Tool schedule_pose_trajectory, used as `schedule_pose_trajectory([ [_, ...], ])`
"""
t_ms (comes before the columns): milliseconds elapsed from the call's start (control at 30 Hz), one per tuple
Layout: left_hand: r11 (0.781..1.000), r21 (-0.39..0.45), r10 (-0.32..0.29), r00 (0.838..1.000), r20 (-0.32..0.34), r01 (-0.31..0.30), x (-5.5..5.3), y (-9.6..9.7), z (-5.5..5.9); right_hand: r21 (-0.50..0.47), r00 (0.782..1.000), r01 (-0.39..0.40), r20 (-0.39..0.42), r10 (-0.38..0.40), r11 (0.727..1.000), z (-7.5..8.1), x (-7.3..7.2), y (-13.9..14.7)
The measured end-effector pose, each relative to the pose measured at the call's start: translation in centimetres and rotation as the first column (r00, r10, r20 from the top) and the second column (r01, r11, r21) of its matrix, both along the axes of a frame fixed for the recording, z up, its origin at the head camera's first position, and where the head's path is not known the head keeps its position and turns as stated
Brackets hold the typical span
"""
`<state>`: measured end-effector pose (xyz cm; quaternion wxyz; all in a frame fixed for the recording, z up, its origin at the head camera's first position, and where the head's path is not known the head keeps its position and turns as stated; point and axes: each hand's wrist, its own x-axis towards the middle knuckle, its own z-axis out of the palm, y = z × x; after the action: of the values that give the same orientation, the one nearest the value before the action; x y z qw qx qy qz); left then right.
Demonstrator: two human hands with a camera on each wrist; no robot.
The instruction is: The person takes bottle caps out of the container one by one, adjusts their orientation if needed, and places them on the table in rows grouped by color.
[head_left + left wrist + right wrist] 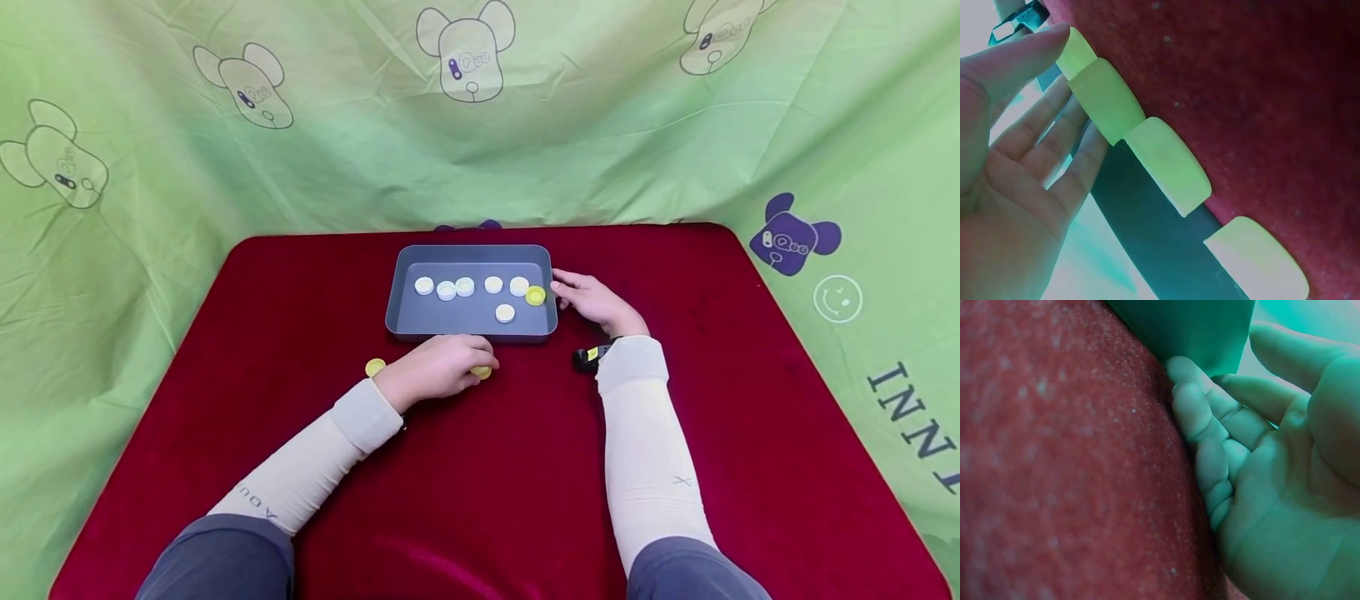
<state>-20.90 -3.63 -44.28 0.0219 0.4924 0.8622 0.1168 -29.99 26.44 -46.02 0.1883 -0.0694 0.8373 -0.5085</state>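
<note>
My left hand (438, 367) is just in front of the grey tray (465, 325), pinching a yellow bottle cap (481, 372) between thumb and fingers. Another yellow cap (375, 367) lies left of that wrist. The left wrist view shows several caps in a row on the red cloth, among them a middle cap (1169, 165) and a nearer one (1257, 259); the head view hides some under the hand. At the tray's right wall is my right hand (592, 302), its fingertips touching the side (1197, 331), lower fingers loosely bent.
Inside the tray are several white caps, one of them a front white cap (505, 313), and a yellow cap (536, 296) near the right wall. A black wrist camera (588, 358) sits at the right wrist. Red cloth (487, 500) covers the table; a green printed curtain (600, 150) hangs around it.
</note>
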Motion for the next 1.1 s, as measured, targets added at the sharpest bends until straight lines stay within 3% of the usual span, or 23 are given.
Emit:
schedule_pose_trajectory([
  [333, 1.0, -0.004, -0.007, 1.0, 0.008, 0.007, -0.4, 0.6, 1.5, -0.005, 1.0, 0.006, 0.022, -0.006, 1.0, -0.1, 0.0, 0.2],
  [533, 0.999, 0.011, -0.031, 0.997, -0.078, 0.032, -2.0, 1.0, 3.6, 0.0, 1.0, -0.001, 0.019, 0.001, 1.0, 0.1, 0.0, 0.1],
  [700, 0.999, -0.022, -0.034, 0.995, -0.09, 0.032, -3.2, 1.5, 4.8, -0.002, 1.0, -0.009, -0.002, 0.009, 1.0, 0.0, 0.1, 0.0],
  [1100, 0.997, -0.063, -0.046, 0.997, -0.062, 0.042, -5.6, 3.3, 5.3, -0.006, 1.0, -0.004, 0.007, 0.004, 1.0, 0.1, 0.1, 0.1],
])
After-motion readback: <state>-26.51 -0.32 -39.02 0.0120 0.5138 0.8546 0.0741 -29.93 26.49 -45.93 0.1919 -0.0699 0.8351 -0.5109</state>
